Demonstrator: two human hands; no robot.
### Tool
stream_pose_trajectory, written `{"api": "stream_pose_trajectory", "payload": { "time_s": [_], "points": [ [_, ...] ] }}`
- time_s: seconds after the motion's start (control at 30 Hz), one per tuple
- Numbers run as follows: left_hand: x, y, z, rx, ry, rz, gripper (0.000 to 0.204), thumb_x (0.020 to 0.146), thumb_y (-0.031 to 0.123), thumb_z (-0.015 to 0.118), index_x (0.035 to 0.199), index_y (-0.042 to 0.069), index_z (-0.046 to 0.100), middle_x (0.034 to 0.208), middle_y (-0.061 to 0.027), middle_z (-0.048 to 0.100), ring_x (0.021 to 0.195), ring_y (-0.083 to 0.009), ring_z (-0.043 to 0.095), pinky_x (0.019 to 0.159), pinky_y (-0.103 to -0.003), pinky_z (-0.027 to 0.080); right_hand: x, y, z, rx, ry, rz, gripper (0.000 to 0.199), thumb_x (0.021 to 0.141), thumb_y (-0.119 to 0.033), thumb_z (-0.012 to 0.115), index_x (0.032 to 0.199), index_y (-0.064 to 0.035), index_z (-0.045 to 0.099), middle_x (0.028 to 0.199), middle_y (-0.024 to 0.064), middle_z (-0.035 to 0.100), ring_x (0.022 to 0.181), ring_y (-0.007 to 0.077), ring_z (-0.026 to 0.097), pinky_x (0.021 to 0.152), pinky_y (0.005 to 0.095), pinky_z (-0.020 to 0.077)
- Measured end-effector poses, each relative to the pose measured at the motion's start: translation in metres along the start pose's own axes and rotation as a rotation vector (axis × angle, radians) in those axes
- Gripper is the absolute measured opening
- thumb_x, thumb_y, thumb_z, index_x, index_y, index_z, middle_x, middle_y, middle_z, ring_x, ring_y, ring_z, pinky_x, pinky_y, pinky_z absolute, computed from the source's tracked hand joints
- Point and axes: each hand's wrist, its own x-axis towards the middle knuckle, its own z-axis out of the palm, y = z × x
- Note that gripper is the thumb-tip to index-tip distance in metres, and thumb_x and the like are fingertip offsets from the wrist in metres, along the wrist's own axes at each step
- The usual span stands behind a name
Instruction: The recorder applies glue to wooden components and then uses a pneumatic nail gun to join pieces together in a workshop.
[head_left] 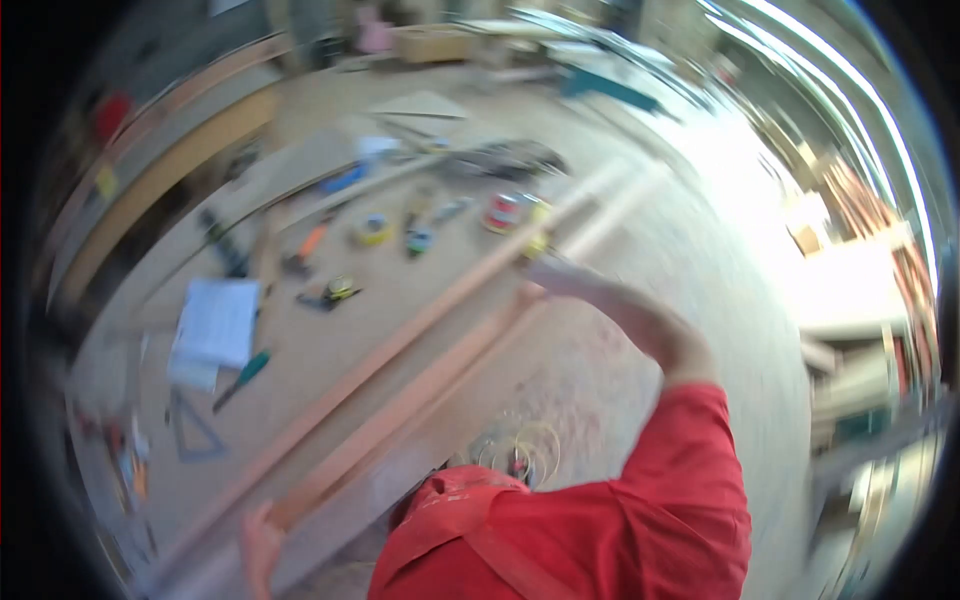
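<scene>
Two long reddish wooden planks run side by side diagonally across the workbench. My left hand (260, 548) is at the lower left, its fingers closed round the near end of the nearer plank (385, 435). At the other end of that plank, my right hand (535, 290) grips the wood, its arm reaching forward in a red sleeve. Motion smears both hands, so single fingers are hard to make out. The farther plank (370, 368) lies just beyond, with a narrow gap between. A yellow object (537, 245), too blurred to name, sits beside my right hand.
Beyond the planks lie a yellow tape roll (374, 230), a tape measure (341, 287), an orange-handled tool (313, 240) and a red-and-white can (502, 213). Paper sheets (217, 322), a green-handled tool (243, 378) and a set square (195, 430) are at left. Stacked timber (865, 200) stands right.
</scene>
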Motion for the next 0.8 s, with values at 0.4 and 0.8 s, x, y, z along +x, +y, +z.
{"api": "stream_pose_trajectory", "payload": {
  "time_s": [0.4, 0.8],
  "points": [
    [0.016, 0.053, -0.009, 0.089, 0.010, 0.191, 0.067, 0.055, -0.002, 0.078, 0.121, 0.001, 0.067, 0.107, -0.0207, 0.068, 0.102, -0.0380, 0.066, 0.092, -0.042, 0.052, -0.083, 0.021, -0.004, -0.086, 0.013, -0.172, 0.038, 0.066, -0.021, 0.085, 0.100, -0.0100, 0.071, 0.107, 0.0065, 0.068, 0.110, 0.0304, 0.062, 0.090, 0.0472, 0.0520],
    [0.023, 0.050, -0.013, 0.051, -0.043, 0.181, 0.070, 0.051, -0.004, 0.082, 0.119, 0.001, 0.069, 0.107, -0.0200, 0.071, 0.102, -0.0358, 0.069, 0.091, -0.040, 0.054, -0.085, 0.017, -0.010, -0.102, 0.079, -0.174, 0.033, 0.069, -0.017, 0.083, 0.099, -0.0096, 0.072, 0.106, 0.0068, 0.069, 0.108, 0.0298, 0.062, 0.091, 0.0453, 0.0524]
  ]
}}
